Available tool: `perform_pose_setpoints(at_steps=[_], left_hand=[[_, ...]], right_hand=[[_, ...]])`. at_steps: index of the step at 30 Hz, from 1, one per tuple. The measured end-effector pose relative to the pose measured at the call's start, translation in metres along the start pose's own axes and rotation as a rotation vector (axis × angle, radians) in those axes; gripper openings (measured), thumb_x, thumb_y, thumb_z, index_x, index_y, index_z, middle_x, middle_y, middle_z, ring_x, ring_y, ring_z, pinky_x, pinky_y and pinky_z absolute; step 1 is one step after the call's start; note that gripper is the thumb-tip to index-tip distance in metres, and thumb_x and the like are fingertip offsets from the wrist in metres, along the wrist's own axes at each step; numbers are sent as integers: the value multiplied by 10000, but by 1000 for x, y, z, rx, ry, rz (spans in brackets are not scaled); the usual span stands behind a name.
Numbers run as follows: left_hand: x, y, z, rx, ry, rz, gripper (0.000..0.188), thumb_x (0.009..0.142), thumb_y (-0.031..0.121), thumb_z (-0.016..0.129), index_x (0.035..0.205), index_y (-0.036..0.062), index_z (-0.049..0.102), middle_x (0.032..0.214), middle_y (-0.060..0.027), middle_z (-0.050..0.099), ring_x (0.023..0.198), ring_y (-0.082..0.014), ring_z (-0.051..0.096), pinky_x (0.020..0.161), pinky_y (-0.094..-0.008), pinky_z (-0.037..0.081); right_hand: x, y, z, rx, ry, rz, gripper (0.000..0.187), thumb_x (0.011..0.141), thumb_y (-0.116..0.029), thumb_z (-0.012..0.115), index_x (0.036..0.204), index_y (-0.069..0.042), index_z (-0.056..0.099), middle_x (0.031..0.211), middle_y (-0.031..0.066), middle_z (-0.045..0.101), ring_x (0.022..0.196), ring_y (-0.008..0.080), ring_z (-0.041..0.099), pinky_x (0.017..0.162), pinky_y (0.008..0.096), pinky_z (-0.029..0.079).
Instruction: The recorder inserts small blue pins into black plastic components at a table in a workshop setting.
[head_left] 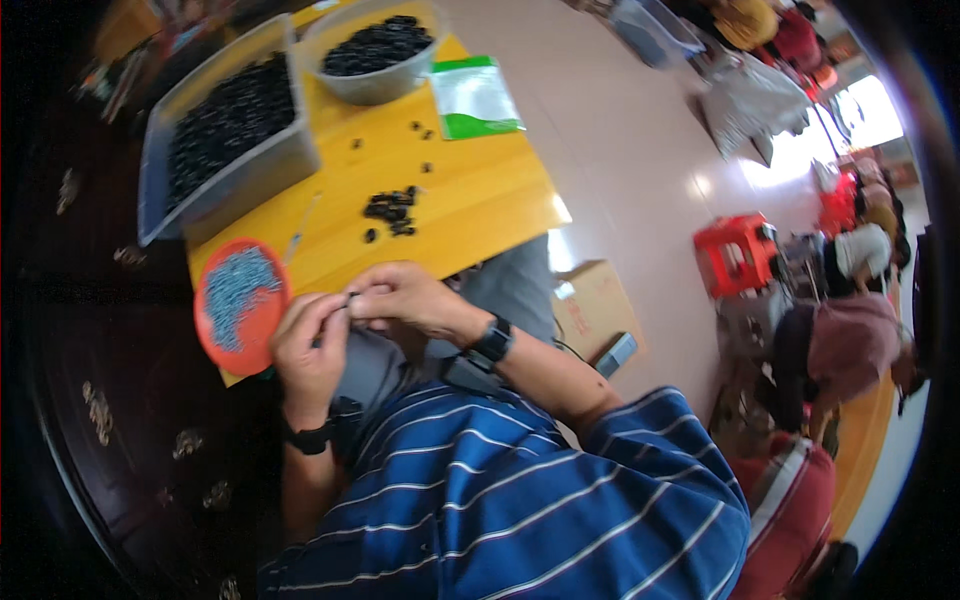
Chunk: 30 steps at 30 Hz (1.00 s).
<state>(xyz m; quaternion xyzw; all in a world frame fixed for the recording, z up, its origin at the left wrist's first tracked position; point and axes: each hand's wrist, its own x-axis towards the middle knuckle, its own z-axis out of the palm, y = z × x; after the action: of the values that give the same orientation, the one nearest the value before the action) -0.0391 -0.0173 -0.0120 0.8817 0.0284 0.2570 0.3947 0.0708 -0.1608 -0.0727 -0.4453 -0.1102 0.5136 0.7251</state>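
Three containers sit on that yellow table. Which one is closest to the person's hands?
The round orange dish of small grey-blue metal pieces, at the table's near edge beside the left hand. The rectangular clear bin and round clear bowl hold black pieces farther away.

table (480, 200) yellow | dish (262, 345) orange | small parts (392, 210) black | shirt (520, 500) blue, white-striped

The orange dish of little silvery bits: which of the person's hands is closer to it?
Left. The left hand sits right beside the orange dish, almost at its rim. The right hand is farther off, beyond the left hand, fingertips meeting it.
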Motion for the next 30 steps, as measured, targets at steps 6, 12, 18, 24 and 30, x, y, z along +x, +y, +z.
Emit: perform_pose_setpoints(at_steps=[6,12,18,24,30], left_hand=[[3,-2,1,164,-29,92,136,870,-66,676,998,-21,687,933,-116,681,853,-234,676,764,-308,524],[4,-1,8,193,-31,131,178,838,-88,688,997,-10,696,933,-136,681,857,-288,681,750,-354,541],[2,-4,-5,218,-17,89,153,852,-73,689,995,-22,681,935,-128,684,877,-252,674,799,-338,521],[0,-4,-2,65,10,0,136,844,-57,701,967,2,702,905,-122,680,812,-268,680,727,-336,534],[-9,4,-2,-135,24,-109,190,821,-91,715,987,1,711,900,-81,677,743,-139,659,650,-256,533]], right_hand=[[4,-2,-3,44,-102,-25,223,999,-207,666,1119,-21,691,914,8,705,771,61,636,660,191,521],[7,0,-7,99,-60,40,213,1021,-217,622,1066,-22,693,925,20,727,743,66,648,652,199,529],[26,-4,-4,86,-153,102,199,1000,-208,643,1059,-27,699,886,35,735,731,73,668,638,178,538],[15,1,-10,141,-163,127,275,976,-265,697,1161,-62,675,929,-19,691,791,55,654,696,185,545],[-2,8,-15,339,-246,133,251,976,-184,692,1181,-43,662,1027,36,708,815,69,656,747,206,570]])
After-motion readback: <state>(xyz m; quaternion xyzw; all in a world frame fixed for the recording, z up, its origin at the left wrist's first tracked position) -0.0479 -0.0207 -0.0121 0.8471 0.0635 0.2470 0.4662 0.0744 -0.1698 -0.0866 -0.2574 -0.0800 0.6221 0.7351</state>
